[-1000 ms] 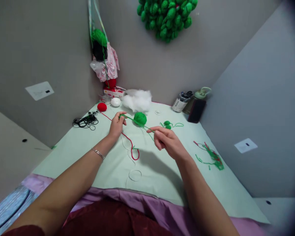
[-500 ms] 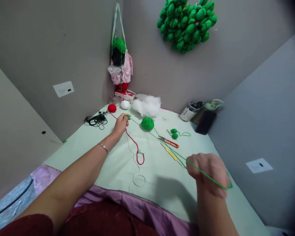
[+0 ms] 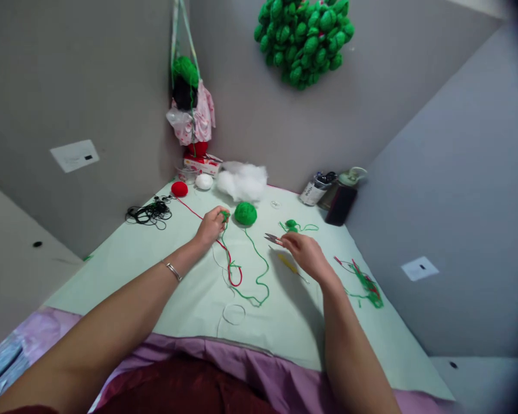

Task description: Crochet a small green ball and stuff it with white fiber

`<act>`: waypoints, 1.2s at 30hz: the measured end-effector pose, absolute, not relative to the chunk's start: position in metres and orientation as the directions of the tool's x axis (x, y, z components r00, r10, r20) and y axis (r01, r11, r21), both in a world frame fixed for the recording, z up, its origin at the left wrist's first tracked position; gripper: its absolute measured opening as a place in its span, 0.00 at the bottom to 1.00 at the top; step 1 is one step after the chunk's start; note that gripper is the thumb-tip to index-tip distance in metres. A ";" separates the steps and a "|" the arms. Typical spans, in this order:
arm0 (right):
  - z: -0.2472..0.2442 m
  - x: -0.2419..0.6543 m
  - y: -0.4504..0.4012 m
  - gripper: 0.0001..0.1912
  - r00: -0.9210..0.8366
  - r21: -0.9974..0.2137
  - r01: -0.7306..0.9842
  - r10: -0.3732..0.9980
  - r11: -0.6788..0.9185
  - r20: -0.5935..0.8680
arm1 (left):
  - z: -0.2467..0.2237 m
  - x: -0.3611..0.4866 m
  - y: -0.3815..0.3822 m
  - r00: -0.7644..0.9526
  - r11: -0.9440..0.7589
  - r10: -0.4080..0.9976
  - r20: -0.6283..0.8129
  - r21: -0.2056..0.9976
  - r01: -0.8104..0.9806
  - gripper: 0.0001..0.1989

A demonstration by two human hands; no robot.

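My left hand (image 3: pixel 213 224) pinches a small green crocheted piece (image 3: pixel 224 216), from which green yarn trails down. That yarn loops across the table and up to a green yarn ball (image 3: pixel 246 213). My right hand (image 3: pixel 304 250) is closed on thread snips (image 3: pixel 273 238), their blades pointing left toward the ball; the handles are mostly covered by my fingers. Just below the right hand lies a yellow-handled crochet hook (image 3: pixel 288 264). Red yarn (image 3: pixel 235 284) curls on the table below my left hand, beside a thin white thread (image 3: pixel 233 314).
White stuffing (image 3: pixel 243 182), a white ball (image 3: pixel 204 182) and a red yarn ball (image 3: pixel 179 189) sit at the back. Tangled black cord (image 3: pixel 149 213) lies left. Green yarn scraps (image 3: pixel 369 287) lie right. A cup (image 3: pixel 313 191) and a phone (image 3: pixel 342 205) stand back right.
My right hand has let go of the stretched green yarn, moved in toward the middle and picked up the snips. The yarn now lies slack. The view has shifted to the right.
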State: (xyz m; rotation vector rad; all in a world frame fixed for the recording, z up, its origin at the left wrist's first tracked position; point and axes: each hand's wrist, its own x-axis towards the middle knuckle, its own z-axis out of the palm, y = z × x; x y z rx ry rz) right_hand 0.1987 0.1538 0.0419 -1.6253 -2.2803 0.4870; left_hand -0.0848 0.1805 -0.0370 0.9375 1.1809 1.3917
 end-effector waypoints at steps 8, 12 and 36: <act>0.014 0.215 0.179 0.16 -0.080 -0.284 0.956 0.997 0.076 -0.004 | -0.043 -0.052 0.160 0.074 0.115 0.992 -0.098 0.952 -0.284 0.20; 0.018 0.212 0.168 0.01 -0.209 -0.304 0.939 0.969 0.160 -0.135 | -0.035 -0.051 0.153 0.122 0.130 0.988 -0.091 0.923 -0.363 0.18; 0.033 0.163 0.145 0.14 -0.070 -0.977 -0.157 0.985 0.148 0.160 | 0.001 -0.035 0.125 0.316 0.283 0.939 -0.137 0.832 -0.478 0.07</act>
